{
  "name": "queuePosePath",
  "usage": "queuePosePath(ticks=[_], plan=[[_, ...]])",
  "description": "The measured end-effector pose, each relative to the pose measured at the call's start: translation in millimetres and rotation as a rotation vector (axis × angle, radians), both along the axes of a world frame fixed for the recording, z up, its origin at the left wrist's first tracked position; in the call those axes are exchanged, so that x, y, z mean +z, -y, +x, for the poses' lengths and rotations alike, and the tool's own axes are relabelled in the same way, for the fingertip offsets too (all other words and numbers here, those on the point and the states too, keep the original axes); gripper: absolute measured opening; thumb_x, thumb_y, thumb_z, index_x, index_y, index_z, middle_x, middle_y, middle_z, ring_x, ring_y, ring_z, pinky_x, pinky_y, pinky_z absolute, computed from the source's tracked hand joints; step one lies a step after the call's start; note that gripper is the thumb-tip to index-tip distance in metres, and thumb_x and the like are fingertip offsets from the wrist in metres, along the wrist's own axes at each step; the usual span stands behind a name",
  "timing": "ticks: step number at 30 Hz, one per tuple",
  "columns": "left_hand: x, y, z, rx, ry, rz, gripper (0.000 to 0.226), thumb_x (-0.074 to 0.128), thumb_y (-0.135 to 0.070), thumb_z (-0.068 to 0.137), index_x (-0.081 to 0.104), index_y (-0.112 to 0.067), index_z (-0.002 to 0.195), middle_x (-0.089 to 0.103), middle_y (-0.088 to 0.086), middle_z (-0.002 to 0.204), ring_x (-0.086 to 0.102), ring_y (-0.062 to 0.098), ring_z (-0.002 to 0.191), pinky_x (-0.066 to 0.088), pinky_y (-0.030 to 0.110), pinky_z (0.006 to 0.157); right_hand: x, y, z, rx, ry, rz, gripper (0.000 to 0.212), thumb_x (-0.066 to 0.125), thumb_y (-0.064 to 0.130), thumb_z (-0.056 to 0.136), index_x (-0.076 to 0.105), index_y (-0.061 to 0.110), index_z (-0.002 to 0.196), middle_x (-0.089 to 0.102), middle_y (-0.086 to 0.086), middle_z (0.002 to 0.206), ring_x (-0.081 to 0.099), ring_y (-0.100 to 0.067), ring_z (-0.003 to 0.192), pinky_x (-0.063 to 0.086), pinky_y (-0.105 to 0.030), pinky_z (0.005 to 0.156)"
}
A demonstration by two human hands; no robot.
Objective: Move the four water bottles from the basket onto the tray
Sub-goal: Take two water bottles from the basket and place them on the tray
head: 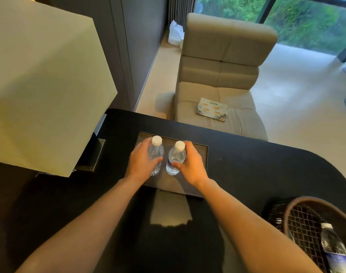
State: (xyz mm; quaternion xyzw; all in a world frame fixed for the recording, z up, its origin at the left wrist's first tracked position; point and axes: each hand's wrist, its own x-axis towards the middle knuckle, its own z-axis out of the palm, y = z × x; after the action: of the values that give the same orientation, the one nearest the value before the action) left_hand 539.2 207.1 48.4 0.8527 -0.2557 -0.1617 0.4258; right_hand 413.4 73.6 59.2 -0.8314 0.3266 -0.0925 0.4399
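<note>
Head view, read from left to right. A cream lampshade [40, 81] filled the left edge, its dark base [95, 154] standing on the black tabletop [256, 170]. At centre lay the dark rectangular tray [204, 154], set flat on the tabletop. The left hand [141, 162] was wrapped around the left water bottle [156, 152], fingers curled behind it and thumb across its front; the right hand [191, 164] gripped the right water bottle [176, 156] in the mirror of that hold. Both bottles stood upright over the tray with white caps up, close together but apart (whether their bases were fully seated on the tray floor could not be told, since the hands covered part of each). At the lower right edge sat the wire-mesh basket [298, 219], with one capped bottle in the basket [333, 247] lying tilted inside; any fourth bottle was cut off by the frame and could not be confirmed.

Risks, as judged from this arrangement: a release before the bases were flat would likely tip a bottle, and because the two stood so near, one could knock the other over. A bottle set on the raised tray rim would lean. On the reach back to the basket, a forearm sweeping low over the tray could catch a cap.
</note>
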Motion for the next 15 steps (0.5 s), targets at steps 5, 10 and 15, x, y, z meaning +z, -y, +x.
queuePosePath(ticks=[5,10,15], plan=[[-14,9,40,-0.018,0.029,0.029,0.074,0.086,-0.014,0.081,0.049,-0.021,0.145,0.056,0.008,0.143,0.054,0.027,0.135,0.051,0.044,0.104,-16,6,44,0.026,-0.028,-0.012,0.067,0.084,0.017,0.085,0.045,0.025,0.139,0.059,-0.003,0.14,0.056,-0.022,0.131,0.05,-0.042,0.109],[-20,19,74,-0.078,0.101,0.038,0.074,0.084,-0.014,0.083,0.045,-0.023,0.146,0.054,0.007,0.143,0.053,0.026,0.134,0.049,0.038,0.101,-21,17,79,0.04,-0.001,-0.056,0.066,0.084,0.017,0.085,0.046,0.023,0.138,0.058,-0.004,0.137,0.057,-0.022,0.128,0.051,-0.046,0.109],[-24,28,97,-0.052,0.099,-0.002,0.073,0.084,-0.013,0.083,0.046,-0.024,0.145,0.056,0.006,0.142,0.053,0.025,0.135,0.049,0.037,0.102,-22,26,105,0.022,0.02,-0.067,0.067,0.084,0.012,0.085,0.046,0.019,0.139,0.057,-0.007,0.138,0.056,-0.025,0.13,0.05,-0.048,0.11]])
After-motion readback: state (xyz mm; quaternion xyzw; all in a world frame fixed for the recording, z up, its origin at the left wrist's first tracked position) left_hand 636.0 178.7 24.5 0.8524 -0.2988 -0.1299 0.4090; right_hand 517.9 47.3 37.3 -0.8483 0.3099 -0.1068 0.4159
